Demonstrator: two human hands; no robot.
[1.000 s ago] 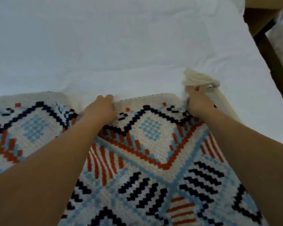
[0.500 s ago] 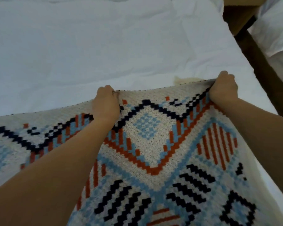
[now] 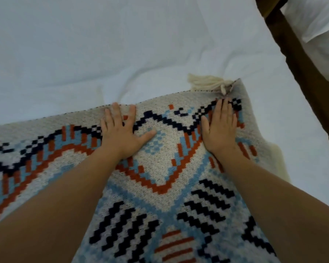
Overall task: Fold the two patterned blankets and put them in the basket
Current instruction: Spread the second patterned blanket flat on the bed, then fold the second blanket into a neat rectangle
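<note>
— Patterned knitted blanket [image 3: 160, 168], cream with navy, rust and pale-blue geometric motifs: spread flat over the white-sheeted bed [image 3: 122, 44].
— And the left hand [image 3: 122, 133]?
— Palm down near the far edge, fingers splayed, clamped on nothing.
— Right hand [image 3: 219, 128]?
— Likewise flat and open, just below the cream yarn tassel [image 3: 205, 83] at the corner.

No readable text or labels.

I count one patterned blanket [image 3: 160, 175], one cream tassel [image 3: 207, 83] at its far corner, two hands, left hand [image 3: 122, 133] and right hand [image 3: 220, 128], one white sheet [image 3: 103, 50], and one brown wooden frame [image 3: 300, 69].
</note>
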